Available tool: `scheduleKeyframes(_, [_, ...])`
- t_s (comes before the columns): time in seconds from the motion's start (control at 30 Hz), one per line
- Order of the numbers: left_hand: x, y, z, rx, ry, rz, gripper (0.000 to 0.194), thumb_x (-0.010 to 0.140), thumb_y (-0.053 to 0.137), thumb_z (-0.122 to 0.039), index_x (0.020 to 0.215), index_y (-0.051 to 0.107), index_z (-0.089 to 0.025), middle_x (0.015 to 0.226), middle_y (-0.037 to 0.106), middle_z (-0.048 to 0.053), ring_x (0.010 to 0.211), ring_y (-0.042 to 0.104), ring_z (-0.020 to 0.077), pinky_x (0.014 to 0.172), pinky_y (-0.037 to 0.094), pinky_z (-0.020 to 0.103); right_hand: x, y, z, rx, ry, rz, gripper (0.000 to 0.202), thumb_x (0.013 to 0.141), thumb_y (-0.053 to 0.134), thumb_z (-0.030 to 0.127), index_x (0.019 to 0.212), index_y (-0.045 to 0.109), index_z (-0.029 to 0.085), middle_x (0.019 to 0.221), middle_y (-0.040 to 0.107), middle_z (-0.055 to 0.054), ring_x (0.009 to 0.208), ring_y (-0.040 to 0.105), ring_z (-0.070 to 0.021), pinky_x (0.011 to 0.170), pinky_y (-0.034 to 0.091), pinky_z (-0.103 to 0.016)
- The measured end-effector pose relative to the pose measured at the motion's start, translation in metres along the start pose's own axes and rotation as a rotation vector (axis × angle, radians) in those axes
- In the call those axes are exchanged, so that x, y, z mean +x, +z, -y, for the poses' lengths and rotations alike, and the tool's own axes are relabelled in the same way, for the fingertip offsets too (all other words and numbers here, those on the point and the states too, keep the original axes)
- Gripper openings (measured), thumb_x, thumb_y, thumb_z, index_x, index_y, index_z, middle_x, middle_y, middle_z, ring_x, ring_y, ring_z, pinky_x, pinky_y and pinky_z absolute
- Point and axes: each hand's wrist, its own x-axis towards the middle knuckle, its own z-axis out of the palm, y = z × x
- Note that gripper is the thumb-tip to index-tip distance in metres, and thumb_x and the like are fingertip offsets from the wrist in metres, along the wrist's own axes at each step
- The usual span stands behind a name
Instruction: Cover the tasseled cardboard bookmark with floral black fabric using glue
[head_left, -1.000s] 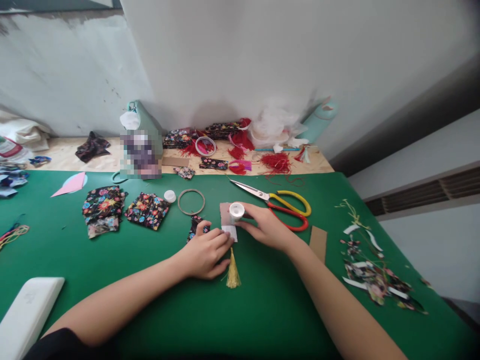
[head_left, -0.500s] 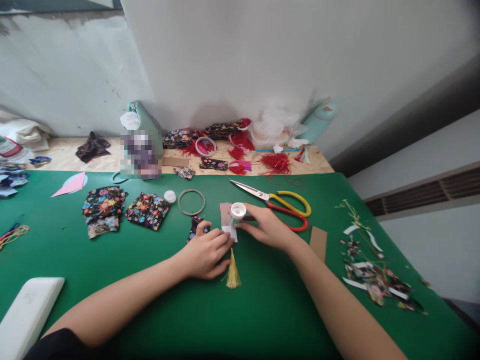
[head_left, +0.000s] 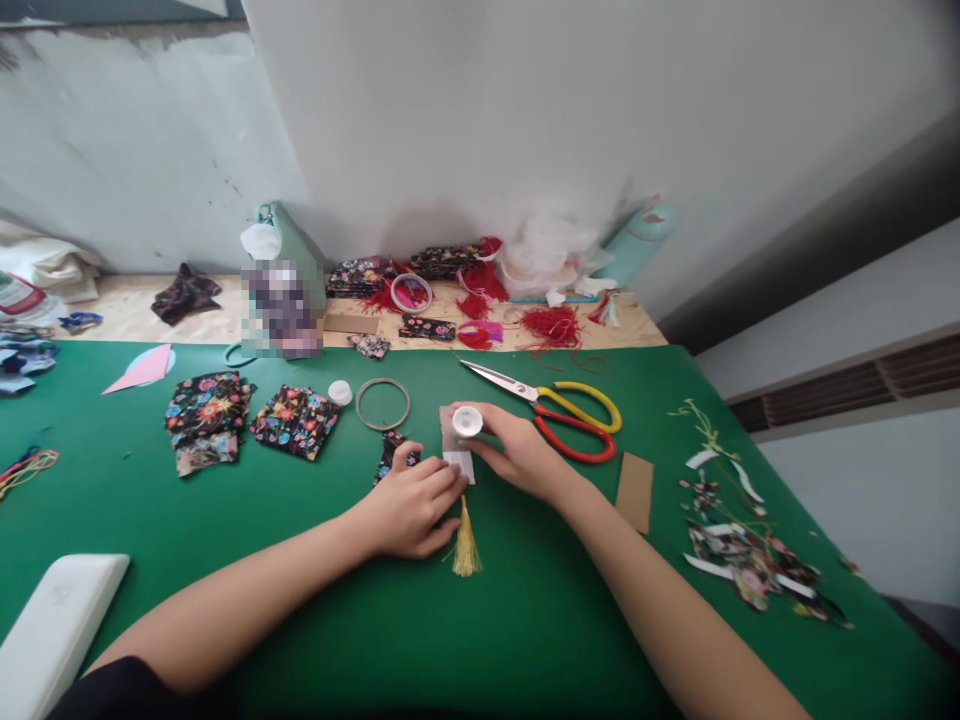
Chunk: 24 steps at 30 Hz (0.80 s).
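Note:
My right hand (head_left: 510, 448) grips a small white bottle (head_left: 467, 423) tipped bottom-up over a small cardboard piece (head_left: 448, 441). The near end of that piece is a white strip (head_left: 463, 468), and the fingertips of my left hand (head_left: 416, 508) rest on its edge. Below the strip a yellow tassel (head_left: 466, 540) lies on the green mat, just beside my left fingers. Whether those fingers pinch anything is hidden. Partly behind my left hand is a black floral fabric piece (head_left: 388, 457). The bottle's mouth is out of sight.
Scissors (head_left: 540, 397) with yellow and red handles lie right of my right hand. A metal ring (head_left: 382, 404), a white cap (head_left: 340, 392) and floral fabric stacks (head_left: 295, 422) are to the left. A brown card (head_left: 635, 492) and scraps (head_left: 750, 565) lie right; a white device (head_left: 64, 625) is front left.
My right hand has moved slightly left and up with the bottle, which now stands over the cardboard's middle. More of the brown card shows beside my forearm. My left hand has stayed put.

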Motion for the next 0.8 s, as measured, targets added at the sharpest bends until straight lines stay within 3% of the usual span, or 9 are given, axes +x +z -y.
scheduleKeyframes(0.1, [0.0, -0.0003, 0.0002, 0.001, 0.001, 0.006, 0.041, 0.09, 0.039, -0.034, 0.122, 0.049, -0.011, 0.111, 0.061, 0.012, 0.101, 0.053, 0.024, 0.099, 0.024, 0.048, 0.0, 0.0014, -0.0006, 0.023, 0.008, 0.041, 0.036, 0.086, 0.051, 0.02, 0.122, 0.049, 0.02, 0.116, 0.062, -0.01, 0.104, 0.062, -0.0217, 0.088, 0.054, -0.037])
scheduleKeyframes(0.23, [-0.0004, -0.0002, 0.0, -0.002, 0.002, 0.012, 0.041, 0.09, 0.039, -0.035, 0.122, 0.049, -0.012, 0.111, 0.06, 0.013, 0.1, 0.053, 0.0248, 0.098, 0.024, 0.05, 0.0011, 0.004, 0.0022, 0.02, 0.033, -0.033, 0.033, 0.087, 0.051, 0.022, 0.12, 0.05, 0.02, 0.118, 0.061, -0.011, 0.107, 0.06, -0.0233, 0.089, 0.053, -0.039])
scheduleKeyframes(0.37, [-0.0006, -0.0003, -0.0005, -0.008, -0.012, 0.008, 0.042, 0.089, 0.039, -0.035, 0.123, 0.048, -0.011, 0.108, 0.061, 0.013, 0.097, 0.053, 0.0244, 0.097, 0.024, 0.05, 0.0031, 0.0057, 0.0048, 0.064, 0.024, 0.046, 0.032, 0.086, 0.053, 0.024, 0.117, 0.051, 0.019, 0.11, 0.064, -0.01, 0.1, 0.064, -0.0218, 0.085, 0.055, -0.035])
scheduleKeyframes(0.53, [-0.0004, -0.0009, -0.0006, -0.002, 0.001, -0.004, 0.04, 0.089, 0.041, -0.034, 0.121, 0.049, -0.011, 0.11, 0.061, 0.011, 0.1, 0.053, 0.0235, 0.1, 0.022, 0.048, 0.0035, 0.0065, 0.0018, -0.019, 0.014, -0.068, 0.034, 0.086, 0.051, 0.022, 0.12, 0.05, 0.019, 0.117, 0.062, -0.011, 0.107, 0.06, -0.0232, 0.091, 0.051, -0.039])
scheduleKeyframes(0.7, [-0.0005, -0.0004, 0.0004, 0.011, 0.004, -0.007, 0.041, 0.088, 0.043, -0.034, 0.122, 0.049, -0.011, 0.108, 0.061, 0.011, 0.1, 0.053, 0.0237, 0.099, 0.024, 0.048, 0.0022, 0.0046, 0.0012, -0.018, -0.023, 0.033, 0.037, 0.085, 0.053, 0.022, 0.122, 0.05, 0.019, 0.113, 0.064, -0.011, 0.103, 0.063, -0.0231, 0.087, 0.053, -0.037])
scheduleKeyframes(0.8, [-0.0001, 0.0005, 0.0006, 0.022, 0.004, -0.014, 0.038, 0.089, 0.042, -0.034, 0.12, 0.05, -0.012, 0.108, 0.061, 0.01, 0.1, 0.054, 0.0236, 0.098, 0.024, 0.048, 0.0015, 0.0028, 0.0001, -0.034, 0.004, -0.045, 0.037, 0.085, 0.053, 0.022, 0.122, 0.05, 0.019, 0.115, 0.063, -0.011, 0.104, 0.062, -0.0239, 0.088, 0.052, -0.037])
